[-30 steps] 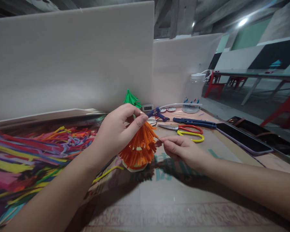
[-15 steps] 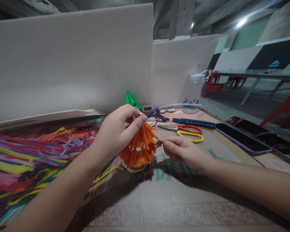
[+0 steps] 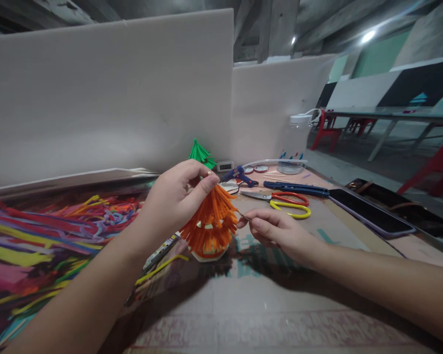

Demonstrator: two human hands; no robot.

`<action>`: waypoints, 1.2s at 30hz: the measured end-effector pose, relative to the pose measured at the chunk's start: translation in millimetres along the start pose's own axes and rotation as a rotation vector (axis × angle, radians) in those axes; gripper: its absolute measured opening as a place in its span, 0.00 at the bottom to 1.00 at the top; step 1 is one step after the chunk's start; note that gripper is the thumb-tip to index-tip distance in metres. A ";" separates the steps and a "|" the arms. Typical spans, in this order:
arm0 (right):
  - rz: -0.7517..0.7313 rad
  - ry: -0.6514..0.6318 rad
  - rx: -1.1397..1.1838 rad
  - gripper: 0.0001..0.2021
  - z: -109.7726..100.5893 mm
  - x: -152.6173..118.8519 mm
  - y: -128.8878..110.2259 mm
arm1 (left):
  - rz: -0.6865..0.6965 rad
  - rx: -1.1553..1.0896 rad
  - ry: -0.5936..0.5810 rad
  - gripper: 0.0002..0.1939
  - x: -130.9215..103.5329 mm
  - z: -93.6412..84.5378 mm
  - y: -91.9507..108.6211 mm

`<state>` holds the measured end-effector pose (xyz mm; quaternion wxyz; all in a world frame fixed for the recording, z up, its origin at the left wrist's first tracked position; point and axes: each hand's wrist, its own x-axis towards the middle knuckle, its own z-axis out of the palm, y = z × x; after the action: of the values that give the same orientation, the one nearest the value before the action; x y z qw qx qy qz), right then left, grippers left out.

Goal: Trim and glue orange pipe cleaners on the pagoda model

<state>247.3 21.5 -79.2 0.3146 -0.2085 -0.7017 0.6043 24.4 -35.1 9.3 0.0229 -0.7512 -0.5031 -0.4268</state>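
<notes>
My left hand pinches the top of an orange pipe-cleaner tree, where a pale stick tip shows between thumb and finger. Tiers of orange strands fan out down the tree, and a pale base peeks out underneath on the table. At the tree's right side, my right hand is closed on a thin brownish stick, its tip touching the orange strands. What exactly the stick is, I cannot tell. Behind my left hand stands a green pipe-cleaner tree top, its lower part hidden.
Pipe cleaners of many colours pile up at left. Scissors, a blue cutter, a blue glue gun, a phone and a clear bottle lie or stand behind my right hand. White boards wall the back.
My left hand and the tree's top have shifted slightly left, so the tree leans a little differently. The right hand stays nearly in place, still holding the thin stick.
</notes>
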 end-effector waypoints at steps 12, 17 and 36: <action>0.029 0.045 0.018 0.27 4.0 0.7 -2.4 | -0.007 0.006 -0.001 0.13 0.1 0.4 -2.4; 0.012 0.050 0.032 0.25 3.6 0.8 -0.9 | 0.025 0.000 -0.001 0.12 -1.5 1.1 1.3; 0.018 0.041 0.050 0.26 7.1 0.6 -1.1 | 0.047 0.018 -0.007 0.11 -2.1 0.4 5.1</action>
<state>242.1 16.6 -78.6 0.3286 -0.2191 -0.6777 0.6202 28.3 -38.9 9.6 0.0379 -0.7640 -0.4892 -0.4190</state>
